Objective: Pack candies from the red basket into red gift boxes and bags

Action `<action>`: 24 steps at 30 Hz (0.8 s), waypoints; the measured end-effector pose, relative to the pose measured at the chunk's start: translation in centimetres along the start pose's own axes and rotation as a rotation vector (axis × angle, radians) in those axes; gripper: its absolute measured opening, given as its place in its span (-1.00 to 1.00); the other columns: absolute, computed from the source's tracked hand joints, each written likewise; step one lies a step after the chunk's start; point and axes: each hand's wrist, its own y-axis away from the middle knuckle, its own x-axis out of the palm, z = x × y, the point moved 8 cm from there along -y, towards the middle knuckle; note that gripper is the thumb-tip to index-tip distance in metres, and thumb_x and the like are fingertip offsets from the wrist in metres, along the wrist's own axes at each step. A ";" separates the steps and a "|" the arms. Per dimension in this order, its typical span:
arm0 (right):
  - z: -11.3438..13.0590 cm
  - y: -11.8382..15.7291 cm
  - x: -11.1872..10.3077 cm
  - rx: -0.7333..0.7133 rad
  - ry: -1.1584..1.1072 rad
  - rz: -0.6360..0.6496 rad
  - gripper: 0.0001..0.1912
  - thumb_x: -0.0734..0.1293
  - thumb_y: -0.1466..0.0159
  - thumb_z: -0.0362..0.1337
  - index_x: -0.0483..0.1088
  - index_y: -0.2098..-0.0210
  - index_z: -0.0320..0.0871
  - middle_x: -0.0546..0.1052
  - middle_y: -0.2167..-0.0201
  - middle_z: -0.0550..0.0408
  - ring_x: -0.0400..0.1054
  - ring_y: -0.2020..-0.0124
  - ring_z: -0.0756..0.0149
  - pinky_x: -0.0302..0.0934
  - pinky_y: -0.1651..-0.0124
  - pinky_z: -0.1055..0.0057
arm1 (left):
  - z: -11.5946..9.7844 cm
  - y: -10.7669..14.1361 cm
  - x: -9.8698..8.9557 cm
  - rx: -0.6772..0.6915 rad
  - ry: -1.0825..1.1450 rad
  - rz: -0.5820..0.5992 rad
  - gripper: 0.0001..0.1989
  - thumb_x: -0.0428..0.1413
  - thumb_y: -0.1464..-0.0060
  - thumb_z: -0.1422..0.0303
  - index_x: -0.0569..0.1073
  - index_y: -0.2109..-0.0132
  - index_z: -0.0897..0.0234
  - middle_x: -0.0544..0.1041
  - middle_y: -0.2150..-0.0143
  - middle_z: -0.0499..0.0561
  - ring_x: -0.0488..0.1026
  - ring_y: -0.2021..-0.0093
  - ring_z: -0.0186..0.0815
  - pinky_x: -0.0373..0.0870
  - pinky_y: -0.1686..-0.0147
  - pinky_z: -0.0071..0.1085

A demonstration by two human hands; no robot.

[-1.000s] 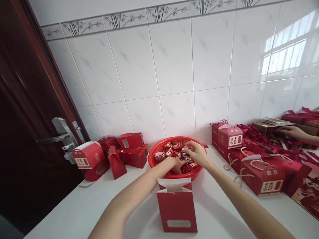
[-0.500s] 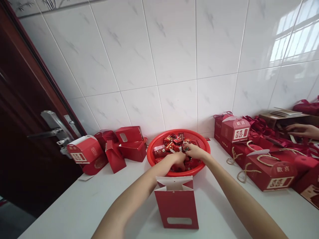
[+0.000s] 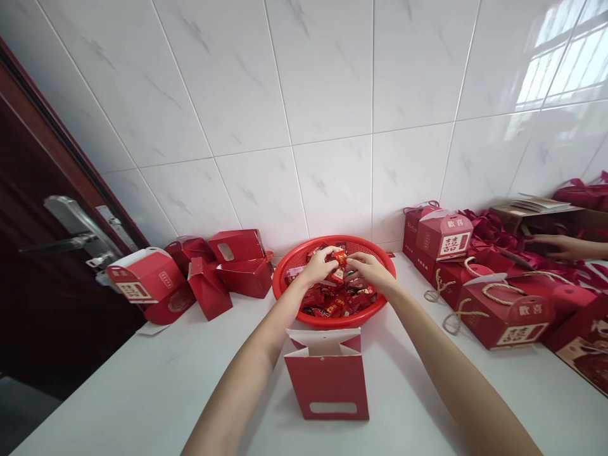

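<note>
Over the red plastic basket (image 3: 280,292), my left hand (image 3: 319,268) is closed on a red-wrapped candy (image 3: 339,258). My right hand (image 3: 369,272) faces it at the basket's right side, fingers curled and closed over the sweets; what they hold is hidden. Beneath both hands lie several wrapped candies (image 3: 335,306), mostly red with some dark ones. In front of the basket, between my forearms, a red paper gift box (image 3: 327,383) stands upright with its top open and a pale window low on its front.
Several red boxes (image 3: 209,291) stand at the left by the door handle (image 3: 76,221). To the right are more red boxes (image 3: 506,310) with rope handles and a cardboard box (image 3: 515,218). Another person's hand (image 3: 555,246) reaches in there. A tiled wall (image 3: 332,183) backs the table.
Both hands have risen from the sweets and moved toward the basket's far side. A red-wrapped candy now shows in my left hand. The view has shifted slightly.
</note>
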 end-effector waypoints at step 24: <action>0.6 0.4 -0.7 -0.121 -0.142 -0.062 -0.65 0.48 -0.10 -0.19 0.19 0.47 -0.09 0.34 0.66 0.29 0.39 0.64 0.37 0.16 0.64 0.54 | -0.2 0.8 -0.1 -0.068 0.086 -0.032 -0.54 0.17 -0.15 0.28 0.41 -0.19 0.19 0.43 -0.24 0.13 0.44 -0.14 -0.11 0.47 -0.02 -0.27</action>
